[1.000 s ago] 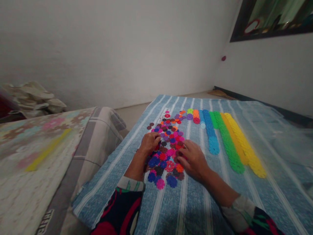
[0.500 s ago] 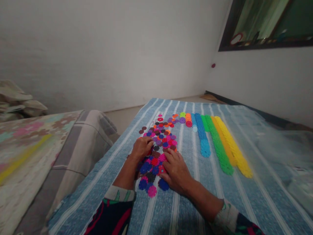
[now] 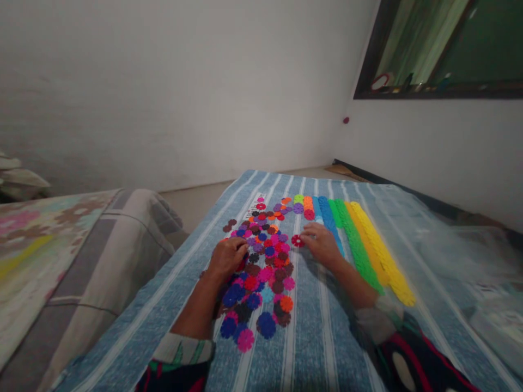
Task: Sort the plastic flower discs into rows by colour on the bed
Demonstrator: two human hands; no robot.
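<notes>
Head view: right hand [image 3: 322, 246] forward, red disc [image 3: 296, 240] in its pinch; left hand [image 3: 226, 257] curled, grip unclear

A blue cloth [image 3: 310, 348] with white stripes is spread out flat. Along its middle lies a loose, overlapping scatter of flower-shaped discs [image 3: 267, 272], mostly pink, red, dark blue, brown, purple and black. Two brown discs [image 3: 232, 222] sit just left of it. To the right, discs form lines: a short orange row [image 3: 308, 202], a partly hidden blue row [image 3: 324, 209], a green row [image 3: 357, 250], a yellow row [image 3: 382, 250]. Clear plastic [image 3: 453, 250] lies at the right.
</notes>
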